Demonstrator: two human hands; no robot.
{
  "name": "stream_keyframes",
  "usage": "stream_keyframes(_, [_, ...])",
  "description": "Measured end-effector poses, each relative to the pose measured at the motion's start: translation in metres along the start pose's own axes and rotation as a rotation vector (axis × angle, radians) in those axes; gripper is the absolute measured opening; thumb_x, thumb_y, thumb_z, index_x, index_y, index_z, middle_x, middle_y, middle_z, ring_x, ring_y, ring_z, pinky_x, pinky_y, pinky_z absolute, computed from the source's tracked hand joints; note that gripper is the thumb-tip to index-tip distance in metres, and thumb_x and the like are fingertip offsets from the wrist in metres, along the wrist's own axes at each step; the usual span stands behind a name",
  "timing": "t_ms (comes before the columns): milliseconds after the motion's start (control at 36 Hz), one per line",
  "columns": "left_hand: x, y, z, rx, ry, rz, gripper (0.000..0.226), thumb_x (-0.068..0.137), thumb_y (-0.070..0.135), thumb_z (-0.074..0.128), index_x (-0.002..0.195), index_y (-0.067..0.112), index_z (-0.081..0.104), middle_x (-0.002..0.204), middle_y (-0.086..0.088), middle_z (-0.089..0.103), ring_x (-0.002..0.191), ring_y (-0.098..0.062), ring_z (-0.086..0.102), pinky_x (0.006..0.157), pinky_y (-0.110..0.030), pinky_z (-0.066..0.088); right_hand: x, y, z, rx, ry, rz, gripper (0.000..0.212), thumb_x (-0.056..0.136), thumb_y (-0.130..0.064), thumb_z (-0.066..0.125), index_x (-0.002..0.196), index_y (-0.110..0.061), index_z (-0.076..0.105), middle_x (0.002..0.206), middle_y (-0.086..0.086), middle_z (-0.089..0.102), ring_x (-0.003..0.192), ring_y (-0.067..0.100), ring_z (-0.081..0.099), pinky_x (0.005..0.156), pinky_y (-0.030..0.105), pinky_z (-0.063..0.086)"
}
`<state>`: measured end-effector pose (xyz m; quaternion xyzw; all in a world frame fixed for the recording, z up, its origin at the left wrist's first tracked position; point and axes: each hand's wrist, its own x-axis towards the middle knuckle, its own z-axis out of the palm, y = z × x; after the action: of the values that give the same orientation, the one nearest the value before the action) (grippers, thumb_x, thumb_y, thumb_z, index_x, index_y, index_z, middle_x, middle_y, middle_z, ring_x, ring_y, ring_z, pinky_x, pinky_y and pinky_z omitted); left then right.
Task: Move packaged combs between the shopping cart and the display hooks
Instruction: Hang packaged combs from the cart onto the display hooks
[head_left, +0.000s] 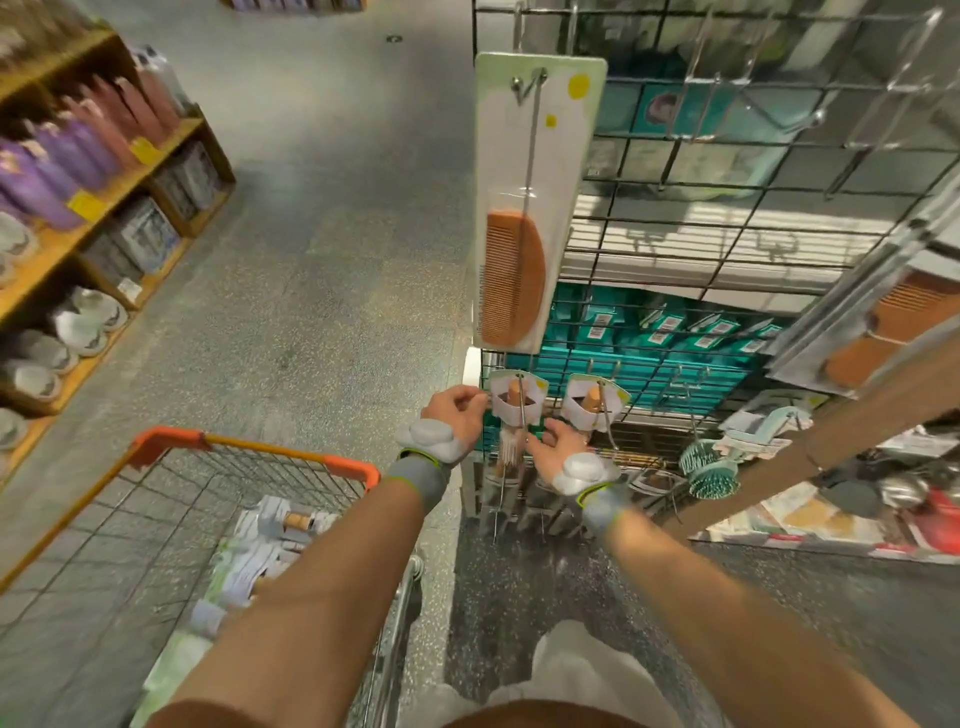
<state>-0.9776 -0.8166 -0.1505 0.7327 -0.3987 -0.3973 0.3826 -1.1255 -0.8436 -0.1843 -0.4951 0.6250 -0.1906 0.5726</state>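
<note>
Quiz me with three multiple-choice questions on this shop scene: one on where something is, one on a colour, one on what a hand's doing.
1. On the cart, the rim corners are: A blue, B green, C orange.
2. The large flat comb package is: A in the cart, B hanging on an upper hook, C on the floor.
3. The left hand: A pinches the edge of a lower hanging package, B grips the cart, C hangs idle.
Answers: C, orange caps show at both corners; B, the hook passes through its card; A, fingertips meet at the card's edge.
</note>
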Motion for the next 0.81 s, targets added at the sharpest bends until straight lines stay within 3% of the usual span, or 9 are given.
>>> stream_keyframes(56, [-0.009,-0.006,-0.01,-0.046,0.028,-0.049,0.014,0.09,0.026,0.061,0.096,0.015,0.068,0.089,-0.01,0.067,0.091,-0.032,0.066,0.085,-0.037,0.053,-0.018,0.004,0.007,-0.039,-0.032,0.092,0.05,0.092,-0.025,0.058,0.133,-0.001,0.044,0.132,0.022,0.051,0.123,0.036,0.05,0.099,0.038,0.042])
stream_keyframes(111, [-0.016,-0.013,-0.02,-0.068,0.058,-0.093,0.02,0.08,0.04,0.061,0.086,0.022,0.067,0.089,-0.008,0.069,0.095,-0.032,0.067,0.088,-0.043,0.055,-0.035,0.008,0.01,-0.185,-0.088,0.109,0.019,0.09,-0.029,0.057,0.1,-0.013,0.06,0.117,0.021,0.062,0.107,0.035,0.061,0.096,0.045,0.048])
stream_keyframes(167, [-0.022,-0.025,-0.033,-0.079,0.076,-0.143,0.024,0.072,0.046,0.058,0.076,0.025,0.068,0.087,-0.005,0.072,0.092,-0.029,0.068,0.087,-0.046,0.056,-0.053,0.004,0.018,-0.24,-0.199,0.128,0.013,0.093,-0.019,0.053,0.08,-0.017,0.056,0.106,0.022,0.065,0.093,0.028,0.062,0.094,0.047,0.049])
stream_keyframes(250, [-0.049,-0.037,-0.057,-0.143,0.107,-0.181,0.019,0.085,0.03,0.062,0.068,0.023,0.067,0.073,0.0,0.069,0.081,-0.029,0.067,0.076,-0.04,0.055,-0.083,-0.008,0.038,-0.222,-0.306,0.112,0.016,0.096,-0.01,0.048,0.103,-0.003,0.061,0.084,0.01,0.061,0.075,0.021,0.06,0.073,0.033,0.056])
stream_keyframes(333, [-0.073,-0.057,-0.083,-0.208,0.143,-0.229,0.022,0.09,0.021,0.059,0.069,0.022,0.066,0.07,-0.001,0.066,0.073,-0.023,0.062,0.066,-0.029,0.049,-0.098,-0.027,0.069,-0.257,-0.345,0.082,0.031,0.097,-0.013,0.047,0.122,0.006,0.052,0.071,0.0,0.056,0.059,0.011,0.055,0.056,0.019,0.047])
stream_keyframes(417, [-0.101,-0.083,-0.111,-0.222,0.192,-0.269,0.024,0.071,0.045,0.059,0.06,0.027,0.07,0.073,-0.007,0.069,0.075,-0.027,0.066,0.073,-0.038,0.054,-0.108,-0.037,0.101,-0.196,-0.382,0.071,0.024,0.097,-0.011,0.048,0.112,0.006,0.056,0.07,0.003,0.06,0.054,0.01,0.057,0.051,0.019,0.049])
stream_keyframes(500, [-0.144,-0.119,-0.149,-0.271,0.285,-0.324,0.024,0.072,0.044,0.056,0.064,0.024,0.067,0.076,-0.009,0.071,0.077,-0.03,0.068,0.072,-0.041,0.055,-0.13,-0.044,0.154,-0.133,-0.472,0.071,0.014,0.096,-0.008,0.05,0.087,0.0,0.056,0.047,-0.003,0.061,0.037,0.004,0.055,0.036,0.014,0.043])
stream_keyframes(639, [-0.198,-0.171,-0.193,-0.308,0.393,-0.412,0.026,0.096,0.025,0.057,0.072,0.021,0.067,0.074,-0.002,0.067,0.071,-0.019,0.063,0.07,-0.035,0.054,-0.154,-0.04,0.216,-0.32,-0.551,-0.039,0.006,0.092,-0.014,0.058,0.091,-0.009,0.062,0.071,0.008,0.064,0.05,0.011,0.058,0.053,0.024,0.052])
stream_keyframes(806, [-0.236,-0.216,-0.221,-0.362,0.492,-0.538,0.024,0.086,0.041,0.059,0.069,0.029,0.069,0.085,-0.01,0.074,0.079,-0.031,0.067,0.08,-0.049,0.055,-0.163,-0.036,0.255,-0.46,-0.635,-0.042,0.014,0.092,-0.013,0.059,0.101,-0.003,0.062,0.072,0.006,0.062,0.058,0.013,0.056,0.05,0.018,0.048])
